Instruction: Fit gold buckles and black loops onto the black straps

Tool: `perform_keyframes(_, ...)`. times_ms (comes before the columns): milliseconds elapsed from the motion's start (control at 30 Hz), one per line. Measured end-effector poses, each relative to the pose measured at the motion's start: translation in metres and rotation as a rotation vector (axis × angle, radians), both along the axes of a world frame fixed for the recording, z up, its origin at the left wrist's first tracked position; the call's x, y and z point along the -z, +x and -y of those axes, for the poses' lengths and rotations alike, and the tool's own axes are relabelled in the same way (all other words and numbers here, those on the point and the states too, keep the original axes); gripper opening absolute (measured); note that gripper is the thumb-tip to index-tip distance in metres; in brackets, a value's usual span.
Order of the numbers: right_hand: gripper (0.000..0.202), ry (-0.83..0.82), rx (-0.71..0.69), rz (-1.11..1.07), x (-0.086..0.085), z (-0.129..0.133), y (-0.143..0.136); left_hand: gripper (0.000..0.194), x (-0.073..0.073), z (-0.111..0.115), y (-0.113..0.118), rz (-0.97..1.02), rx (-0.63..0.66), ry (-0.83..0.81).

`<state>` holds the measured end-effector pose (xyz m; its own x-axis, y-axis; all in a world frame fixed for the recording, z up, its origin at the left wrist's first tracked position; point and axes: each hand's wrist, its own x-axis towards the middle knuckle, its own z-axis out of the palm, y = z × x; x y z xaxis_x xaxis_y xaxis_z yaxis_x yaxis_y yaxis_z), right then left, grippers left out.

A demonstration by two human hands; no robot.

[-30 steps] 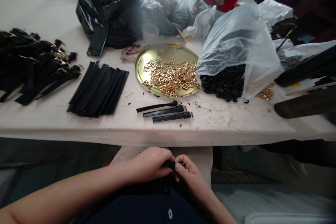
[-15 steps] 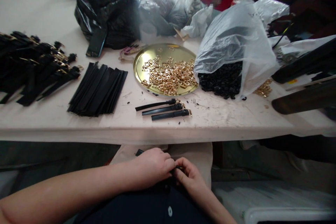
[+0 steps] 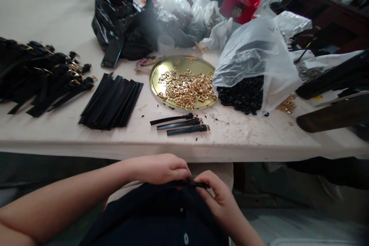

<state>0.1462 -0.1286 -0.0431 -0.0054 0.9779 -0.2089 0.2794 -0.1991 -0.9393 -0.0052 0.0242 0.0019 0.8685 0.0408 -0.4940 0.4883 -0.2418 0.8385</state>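
Over my lap, below the table's front edge, my left hand [image 3: 165, 169] is closed on a black strap [image 3: 188, 183]. My right hand [image 3: 213, 190] pinches the same strap at its right end between thumb and fingers. The hands and dark clothing hide much of this strap, and I cannot make out whether a buckle is on it. On the table ahead lie three black straps with gold buckles [image 3: 184, 125], side by side. Behind them a gold round tray [image 3: 155, 80] bears many small gold buckles [image 3: 187, 88].
Left of the tray lies a stack of flat black strips [image 3: 111, 102], with a heap of buckled straps [image 3: 43, 73] beyond. A clear plastic bag [image 3: 248, 54] spills small black loops [image 3: 242, 94]. A phone [image 3: 112, 54] leans by a black bag [image 3: 123, 23]. Dark rolls [image 3: 331, 111] lie right.
My hands have moved slightly apart, and more of the black strap shows between them. My right hand has shifted right. The whole view has tilted up a little.
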Motion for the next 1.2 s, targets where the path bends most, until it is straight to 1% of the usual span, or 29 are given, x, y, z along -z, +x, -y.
perform_keyframes(67,0.009,0.039,-0.047,-0.054,-0.005,-0.001,0.004,0.024,-0.004,-0.007,0.001,-0.071,0.013,-0.29)
perform_keyframes(100,0.008,0.033,-0.052,-0.078,-0.007,-0.002,0.005,0.021,-0.004,-0.009,0.001,-0.102,0.017,-0.391)
perform_keyframes(133,0.007,0.015,-0.045,-0.095,-0.008,-0.002,0.006,0.017,-0.002,-0.008,0.002,-0.126,0.008,-0.445)
perform_keyframes(167,0.006,-0.014,-0.026,-0.107,-0.009,-0.001,0.006,0.013,0.0,-0.007,0.003,-0.135,-0.017,-0.459)
perform_keyframes(233,0.006,-0.075,0.025,-0.126,-0.008,-0.001,0.007,0.007,0.006,-0.001,0.005,-0.117,-0.097,-0.421)
perform_keyframes(300,0.009,-0.112,0.062,-0.146,-0.007,-0.001,0.006,0.008,0.013,0.006,0.006,-0.084,-0.173,-0.349)
perform_keyframes(367,0.011,-0.131,0.08,-0.162,-0.006,-0.002,0.003,0.009,0.021,0.012,0.006,-0.053,-0.218,-0.286)
perform_keyframes(400,0.012,-0.146,0.092,-0.171,-0.006,-0.003,0.002,0.01,0.024,0.014,0.005,-0.051,-0.236,-0.283)
perform_keyframes(467,0.015,-0.215,0.15,-0.236,-0.006,-0.007,0.0,0.014,0.029,0.016,0.002,-0.056,-0.28,-0.385)
perform_keyframes(567,0.026,-0.356,0.24,-0.449,-0.007,-0.012,-0.002,0.026,0.03,0.007,-0.005,-0.033,-0.36,-0.549)
perform_keyframes(633,0.031,-0.404,0.266,-0.557,-0.007,-0.014,-0.001,0.039,0.025,-0.006,-0.01,0.014,-0.42,-0.606)
perform_keyframes(667,0.032,-0.41,0.271,-0.574,-0.007,-0.014,-0.001,0.047,0.02,-0.014,-0.012,0.032,-0.43,-0.629)
perform_keyframes(700,0.033,-0.407,0.277,-0.567,-0.006,-0.014,0.0,0.054,0.015,-0.021,-0.013,0.044,-0.413,-0.64)
perform_keyframes(733,0.032,-0.396,0.28,-0.542,-0.006,-0.013,0.0,0.058,0.009,-0.027,-0.014,0.044,-0.357,-0.611)
perform_keyframes(767,0.031,-0.376,0.28,-0.5,-0.006,-0.012,0.0,0.059,0.003,-0.03,-0.013,0.028,-0.265,-0.531)
perform_keyframes(800,0.03,-0.349,0.275,-0.445,-0.006,-0.011,-0.001,0.057,-0.003,-0.031,-0.012,0.005,-0.147,-0.399)
perform_keyframes(867,0.025,-0.287,0.251,-0.33,-0.005,-0.008,-0.004,0.046,-0.013,-0.025,-0.007,-0.036,0.082,-0.037)
perform_keyframes(900,0.023,-0.256,0.241,-0.283,-0.005,-0.007,-0.006,0.038,-0.017,-0.02,-0.004,-0.043,0.159,0.148)
perform_keyframes(933,0.022,-0.227,0.234,-0.253,-0.005,-0.005,-0.007,0.029,-0.02,-0.013,-0.002,-0.042,0.195,0.305)
perform_keyframes(967,0.022,-0.206,0.234,-0.239,-0.005,-0.003,-0.008,0.022,-0.021,-0.006,0.0,-0.034,0.198,0.416)
perform_keyframes(1000,0.022,-0.192,0.237,-0.236,-0.005,-0.002,-0.008,0.019,-0.022,0.0,0.0,-0.02,0.185,0.48)
perform_keyframes(1033,0.023,-0.183,0.238,-0.237,-0.005,0.0,-0.007,0.019,-0.022,0.005,-0.001,-0.007,0.168,0.504)
perform_keyframes(1100,0.022,-0.151,0.228,-0.194,-0.005,0.002,-0.004,0.02,-0.021,0.012,-0.005,0.01,0.129,0.498)
perform_keyframes(1200,0.015,-0.021,0.17,0.0,-0.004,0.004,0.0,0.019,-0.021,0.017,-0.011,0.007,0.072,0.464)
